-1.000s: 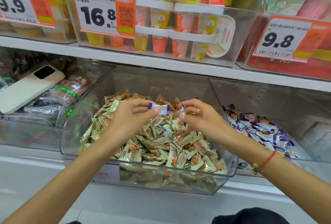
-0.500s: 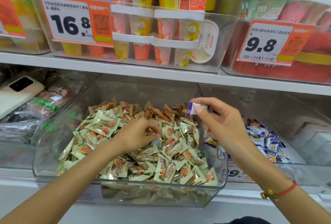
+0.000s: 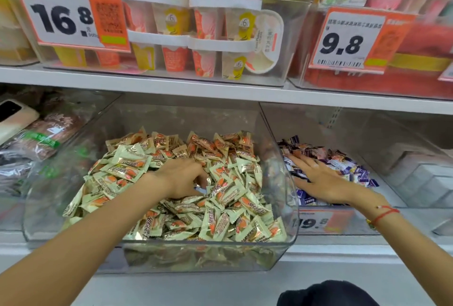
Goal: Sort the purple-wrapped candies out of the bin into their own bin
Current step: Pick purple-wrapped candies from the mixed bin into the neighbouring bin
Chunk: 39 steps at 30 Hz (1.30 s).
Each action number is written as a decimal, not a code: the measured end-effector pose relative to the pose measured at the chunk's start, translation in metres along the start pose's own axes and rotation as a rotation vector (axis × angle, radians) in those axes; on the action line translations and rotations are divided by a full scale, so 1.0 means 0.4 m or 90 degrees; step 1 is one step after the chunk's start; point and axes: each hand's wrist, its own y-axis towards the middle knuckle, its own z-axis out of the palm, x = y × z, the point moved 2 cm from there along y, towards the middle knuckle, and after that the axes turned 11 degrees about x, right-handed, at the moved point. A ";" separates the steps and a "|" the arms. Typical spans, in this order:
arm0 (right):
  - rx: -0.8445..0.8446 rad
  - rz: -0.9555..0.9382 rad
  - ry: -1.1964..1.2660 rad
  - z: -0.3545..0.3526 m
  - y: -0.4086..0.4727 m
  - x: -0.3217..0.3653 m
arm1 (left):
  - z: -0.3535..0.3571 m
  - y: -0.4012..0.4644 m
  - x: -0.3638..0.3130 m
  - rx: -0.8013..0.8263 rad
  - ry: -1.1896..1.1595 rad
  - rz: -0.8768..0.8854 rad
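A clear middle bin (image 3: pixel 161 254) on the lower shelf is heaped with pale green and orange wrapped candies (image 3: pixel 228 202). My left hand (image 3: pixel 180 178) is in that heap, its fingertips curled down among the wrappers; what they hold is hidden. To the right, a second clear bin (image 3: pixel 362 222) holds several purple-wrapped candies (image 3: pixel 353 171). My right hand (image 3: pixel 318 178) lies over that purple pile with straight, spread fingers and nothing in them.
The shelf above carries clear bins of cup desserts (image 3: pixel 208 36) with orange price tags 16.8 (image 3: pixel 68 11) and 9.8 (image 3: pixel 350 41). A left bin holds bagged goods (image 3: pixel 41 134) with a white phone (image 3: pixel 12 119) on top. White boxes (image 3: pixel 426 176) sit far right.
My right hand carried a purple candy from the middle bin across to the right bin and let it go. My left hand went down into the green candy heap.
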 end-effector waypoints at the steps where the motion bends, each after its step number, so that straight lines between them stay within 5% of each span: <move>1: 0.054 0.030 -0.030 0.002 0.005 -0.006 | -0.002 -0.003 0.001 -0.004 -0.012 -0.001; 8: 0.000 0.101 -0.059 -0.012 0.010 -0.004 | -0.032 -0.082 0.010 -0.142 -0.111 -0.068; 11: -0.182 0.067 0.005 -0.013 -0.022 0.024 | -0.039 -0.110 0.022 -0.181 -0.114 -0.081; 16: -0.457 -0.174 0.102 -0.025 -0.110 0.182 | -0.025 -0.036 -0.007 -0.031 -0.062 -0.014; 21: -0.397 -0.228 0.248 -0.045 -0.154 0.183 | -0.012 0.018 -0.010 0.003 0.069 -0.034; 25: -0.230 -0.187 0.020 -0.016 -0.162 0.231 | -0.019 -0.012 -0.002 -0.047 0.033 -0.034; 30: -0.386 -0.175 -0.087 -0.009 -0.153 0.307 | -0.039 -0.100 0.042 -0.239 -0.174 -0.069; 35: -0.325 -0.149 -0.229 0.003 -0.124 0.356 | -0.032 -0.057 0.003 -0.024 -0.156 0.029; 39: -0.343 -0.131 -0.274 0.015 -0.132 0.313 | -0.013 0.012 -0.013 0.009 0.005 -0.003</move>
